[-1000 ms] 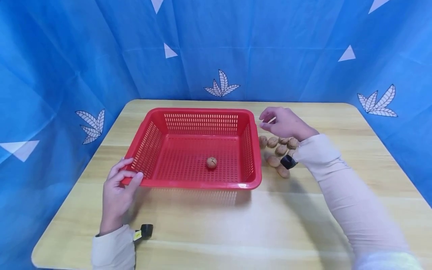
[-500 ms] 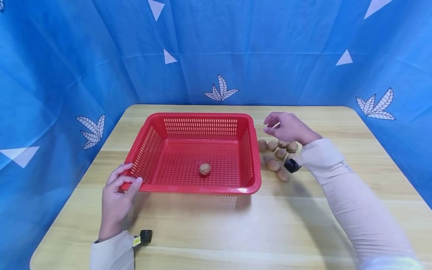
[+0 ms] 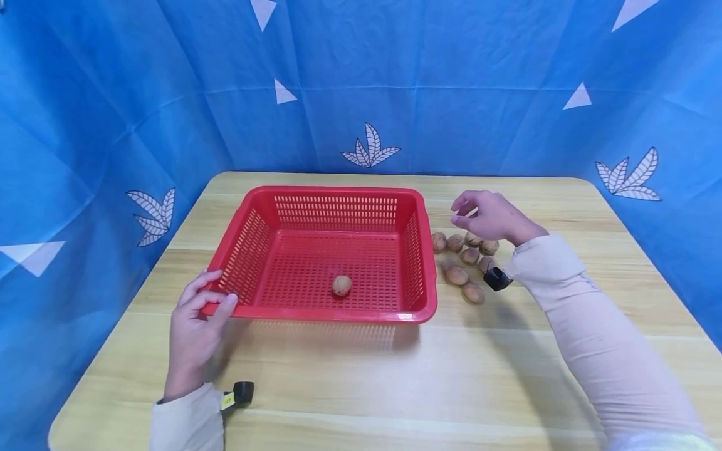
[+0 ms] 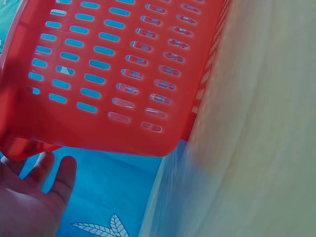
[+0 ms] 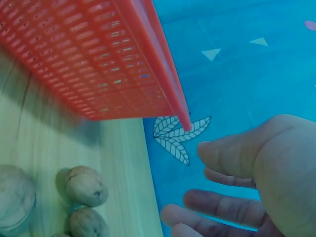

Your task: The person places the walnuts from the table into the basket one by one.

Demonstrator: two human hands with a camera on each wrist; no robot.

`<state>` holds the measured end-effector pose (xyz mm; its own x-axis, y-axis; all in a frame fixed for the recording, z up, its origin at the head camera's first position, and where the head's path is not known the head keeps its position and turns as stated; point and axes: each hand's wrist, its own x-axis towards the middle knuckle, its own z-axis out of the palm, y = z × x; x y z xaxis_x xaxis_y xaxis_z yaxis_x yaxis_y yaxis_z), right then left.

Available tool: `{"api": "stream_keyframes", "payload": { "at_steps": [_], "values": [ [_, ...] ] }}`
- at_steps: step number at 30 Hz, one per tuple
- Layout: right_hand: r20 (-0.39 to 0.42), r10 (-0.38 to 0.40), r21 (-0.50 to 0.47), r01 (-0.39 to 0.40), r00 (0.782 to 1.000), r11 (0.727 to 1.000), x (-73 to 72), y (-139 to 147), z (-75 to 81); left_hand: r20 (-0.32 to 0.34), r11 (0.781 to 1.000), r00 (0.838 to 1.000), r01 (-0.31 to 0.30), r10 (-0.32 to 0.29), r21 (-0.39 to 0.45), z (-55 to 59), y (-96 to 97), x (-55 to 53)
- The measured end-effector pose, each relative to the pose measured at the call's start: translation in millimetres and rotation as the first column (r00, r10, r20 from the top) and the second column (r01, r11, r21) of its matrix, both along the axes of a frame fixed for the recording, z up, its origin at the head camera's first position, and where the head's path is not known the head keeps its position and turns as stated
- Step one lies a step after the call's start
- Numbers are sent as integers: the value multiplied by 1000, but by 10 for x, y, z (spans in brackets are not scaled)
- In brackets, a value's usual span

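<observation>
A red plastic basket (image 3: pixel 333 316) stands on the table with one walnut (image 3: pixel 341 285) lying on its floor. My left hand (image 3: pixel 194 335) holds the basket's near left corner, thumb on the front rim and fingers at the side rim. In the left wrist view, parts of that hand's fingers (image 4: pixel 64 177) show just below the basket's rim. To the right of the basket, my right hand (image 3: pixel 491 216) hovers above several walnuts (image 3: pixel 470 255). Nothing is between its thumb and loosely bent fingers, as the right wrist view also shows.
The light wooden table (image 3: pixel 361 388) carries everything. Blue cloth (image 3: pixel 479 81) with white leaf and triangle prints hangs behind it and at its sides. The walnuts lie close against the basket's right wall, on the table.
My right hand has drawn back to the right, away from the basket. The walnut inside has rolled slightly left and settled. My left hand keeps its place at the corner.
</observation>
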<state>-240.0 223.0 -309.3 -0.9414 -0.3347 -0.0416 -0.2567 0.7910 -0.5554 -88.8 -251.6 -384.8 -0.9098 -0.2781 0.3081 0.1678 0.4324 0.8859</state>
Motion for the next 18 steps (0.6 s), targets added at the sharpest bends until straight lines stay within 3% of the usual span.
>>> {"api": "stream_keyframes", "payload": {
  "at_steps": [18],
  "values": [
    [85,-32,37,29,996,999,-8,205,-198,23,1000,1000,-5,5,-2,2,-22,8]
  ]
}}
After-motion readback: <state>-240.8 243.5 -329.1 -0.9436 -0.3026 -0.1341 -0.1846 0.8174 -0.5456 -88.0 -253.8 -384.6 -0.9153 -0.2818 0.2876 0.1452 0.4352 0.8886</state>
